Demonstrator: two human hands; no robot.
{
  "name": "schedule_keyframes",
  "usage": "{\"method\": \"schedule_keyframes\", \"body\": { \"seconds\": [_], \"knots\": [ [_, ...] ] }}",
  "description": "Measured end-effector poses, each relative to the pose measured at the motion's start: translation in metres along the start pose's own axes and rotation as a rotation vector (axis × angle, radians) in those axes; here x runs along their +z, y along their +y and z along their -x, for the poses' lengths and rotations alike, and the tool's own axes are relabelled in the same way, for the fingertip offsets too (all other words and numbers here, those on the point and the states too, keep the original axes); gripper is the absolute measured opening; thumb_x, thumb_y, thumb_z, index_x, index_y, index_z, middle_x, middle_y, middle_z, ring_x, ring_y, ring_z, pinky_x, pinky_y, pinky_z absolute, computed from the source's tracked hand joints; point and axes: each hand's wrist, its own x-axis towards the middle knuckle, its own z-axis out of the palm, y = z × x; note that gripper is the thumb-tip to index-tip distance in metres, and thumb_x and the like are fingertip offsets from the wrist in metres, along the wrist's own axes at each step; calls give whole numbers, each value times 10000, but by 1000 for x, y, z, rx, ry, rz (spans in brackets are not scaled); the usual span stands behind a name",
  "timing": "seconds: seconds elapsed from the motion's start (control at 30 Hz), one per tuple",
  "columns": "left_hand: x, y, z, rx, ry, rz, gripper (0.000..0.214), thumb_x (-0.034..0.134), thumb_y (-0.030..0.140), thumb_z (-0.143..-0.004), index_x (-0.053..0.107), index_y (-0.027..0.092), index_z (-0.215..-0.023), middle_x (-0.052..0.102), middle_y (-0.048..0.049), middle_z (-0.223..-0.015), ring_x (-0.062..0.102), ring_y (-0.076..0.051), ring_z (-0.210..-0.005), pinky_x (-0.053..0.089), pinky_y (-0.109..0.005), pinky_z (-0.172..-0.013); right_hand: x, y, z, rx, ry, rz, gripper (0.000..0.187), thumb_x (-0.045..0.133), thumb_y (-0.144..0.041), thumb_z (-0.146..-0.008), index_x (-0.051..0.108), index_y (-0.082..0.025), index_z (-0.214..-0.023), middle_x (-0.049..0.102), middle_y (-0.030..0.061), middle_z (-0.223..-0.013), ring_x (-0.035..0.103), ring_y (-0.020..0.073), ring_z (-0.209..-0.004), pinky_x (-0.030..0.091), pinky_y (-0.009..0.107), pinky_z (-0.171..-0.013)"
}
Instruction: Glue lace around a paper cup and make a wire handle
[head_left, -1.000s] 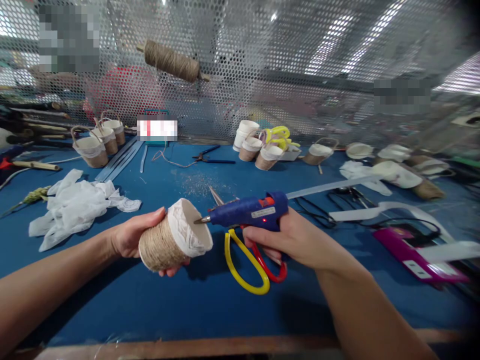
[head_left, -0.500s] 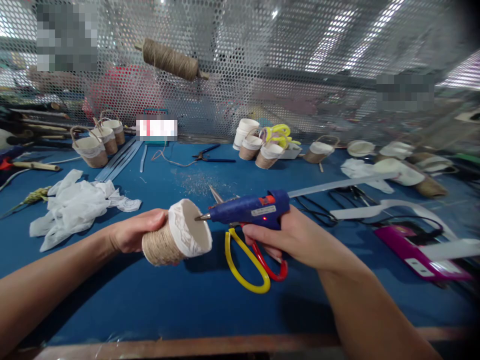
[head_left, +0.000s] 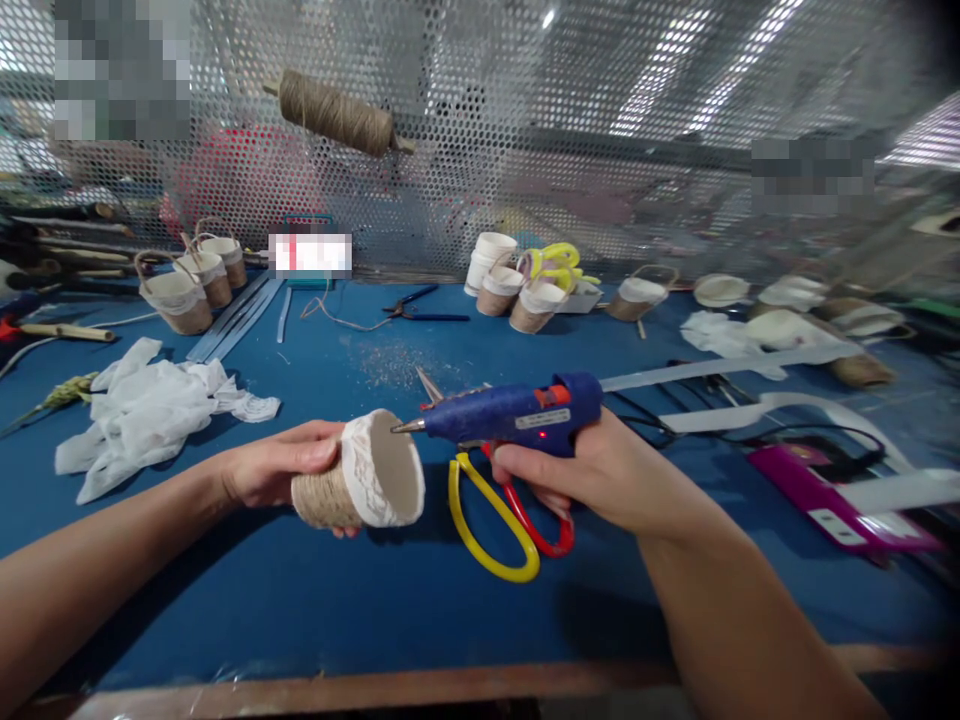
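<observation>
My left hand (head_left: 289,462) is closed around a paper cup (head_left: 358,475) wrapped in twine, with a white lace band at its rim. The cup lies tilted on its side, its mouth turned to the right. In my right hand (head_left: 566,462) is a blue hot glue gun (head_left: 495,415) with a small red light lit and a long clear glue stick (head_left: 720,365) out of its back. Its metal nozzle is at the upper part of the cup's mouth; whether it touches cannot be told. Scissors (head_left: 491,525) with one yellow and one red handle lie beneath the gun.
White lace (head_left: 150,420) is heaped at left. Twine-wrapped cups with handles (head_left: 176,305) stand back left, others (head_left: 536,305) back centre. Pliers (head_left: 420,305) lie behind the scissors. A purple power strip (head_left: 832,500) and cords are at right. A twine spool (head_left: 334,112) hangs on the mesh.
The glue gun has shifted slightly right, its nozzle drawing back toward the cup's rim. The cup has turned a little in my left hand, and more fingertips show beneath it.
</observation>
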Motion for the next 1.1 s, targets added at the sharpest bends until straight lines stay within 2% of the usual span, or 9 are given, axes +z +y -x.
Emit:
{"method": "schedule_keyframes", "body": {
  "seconds": [0.13, 0.23, 0.33, 0.4, 0.47, 0.57, 0.73, 0.87, 1.1],
  "knots": [
    [2, 0, 1, -54, -3, -11, 556, 632, 523, -676, 595, 89, -1022, 666, -96, -759, 622, -170, -604, 509, -246, -521, 2, 0, -2, 1, -40, -31, 273, 617, -414, -744, 585, -183, -603, 458, -49, -384, 407, 69, -335, 348, 199, -338],
    [-1, 1, 1, -23, -9, 3, 556, 588, 557, -698, 612, 90, -999, 661, -88, -723, 619, -159, -582, 486, -218, -501, 1, -1, -2, 37, -66, 20, 320, 610, -428, -745, 568, -175, -554, 455, -42, -368, 408, 68, -330, 361, 201, -347],
    [-4, 1, 0, 23, -16, -7, 563, 584, 548, -708, 583, 110, -1061, 665, -97, -793, 625, -162, -628, 486, -224, -542, -1, 1, -1, 48, -67, 16, 327, 624, -414, -739, 554, -168, -537, 453, -41, -362, 415, 66, -328, 365, 196, -353],
    [-3, 1, -1, 64, -5, -42, 563, 645, 477, -687, 535, 151, -1133, 650, -93, -897, 624, -177, -724, 495, -255, -624, -1, 4, 0, 29, -50, -105, 283, 618, -399, -753, 587, -159, -608, 441, -50, -376, 400, 57, -330, 343, 185, -342],
    [2, 2, -2, 102, 51, -111, 591, 719, 365, -642, 501, 192, -1162, 615, -72, -983, 599, -174, -811, 477, -258, -688, 1, 5, -1, 22, -40, -278, 271, 591, -397, -778, 599, -152, -662, 406, -66, -379, 364, 44, -321, 309, 171, -324],
    [12, 2, -6, 144, 208, -315, 652, 779, 222, -570, 485, 205, -1152, 567, -42, -1030, 549, -157, -877, 438, -229, -726, 7, 4, -3, 41, -25, -460, 283, 563, -398, -798, 594, -146, -673, 369, -77, -366, 325, 32, -302, 264, 156, -301],
    [21, -3, -14, 189, 387, -572, 713, 775, 246, -571, 435, 150, -1190, 563, -78, -1069, 520, -214, -978, 412, -336, -875, 19, 1, -5, 62, -57, -575, 312, 562, -420, -795, 598, -128, -692, 377, -76, -363, 328, 27, -296, 260, 147, -302],
    [21, -6, -16, 225, 444, -672, 723, 771, 232, -570, 419, 146, -1195, 558, -89, -1117, 516, -244, -1039, 401, -384, -926, 23, 2, -4, 116, -147, -536, 304, 553, -401, -807, 592, -117, -707, 378, -80, -355, 347, 34, -288, 294, 157, -308],
    [20, -6, -17, 267, 427, -683, 739, 752, 211, -601, 380, 157, -1238, 545, -104, -1175, 524, -243, -1076, 415, -382, -937, 22, 1, -5, 185, -239, -589, 284, 587, -419, -774, 550, -139, -751, 384, -99, -345, 328, 33, -268, 291, 156, -293]
  ]
}}
